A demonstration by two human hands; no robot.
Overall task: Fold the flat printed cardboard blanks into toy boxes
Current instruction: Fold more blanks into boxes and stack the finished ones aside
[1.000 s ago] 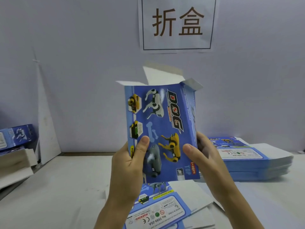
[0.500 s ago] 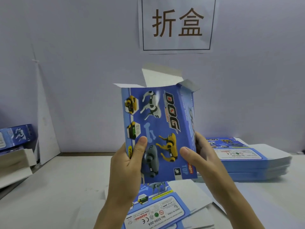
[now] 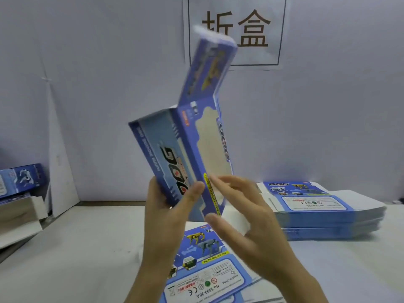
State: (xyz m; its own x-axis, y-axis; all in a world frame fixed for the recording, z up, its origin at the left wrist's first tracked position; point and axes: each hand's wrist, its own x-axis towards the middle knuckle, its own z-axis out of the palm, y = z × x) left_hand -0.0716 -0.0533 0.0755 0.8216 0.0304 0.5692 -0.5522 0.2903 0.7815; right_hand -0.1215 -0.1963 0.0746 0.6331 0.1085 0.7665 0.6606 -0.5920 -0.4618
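I'm gripping the box [image 3: 175,154] in my left hand [image 3: 166,217], tilted up; my right hand [image 3: 247,221] is hovering beside it with fingers spread, blurry, maybe touching.

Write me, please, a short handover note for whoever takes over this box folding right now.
Left hand grips the box at its lower end, thumb on the side panel.
Right hand is open and blurred, fingers straight by the box's window face.
Done: box opened into shape, held tilted above the table.
To do: its top flap stands open; the bottom end is hidden. Then fold the loose blank under the hands and the stack at right.
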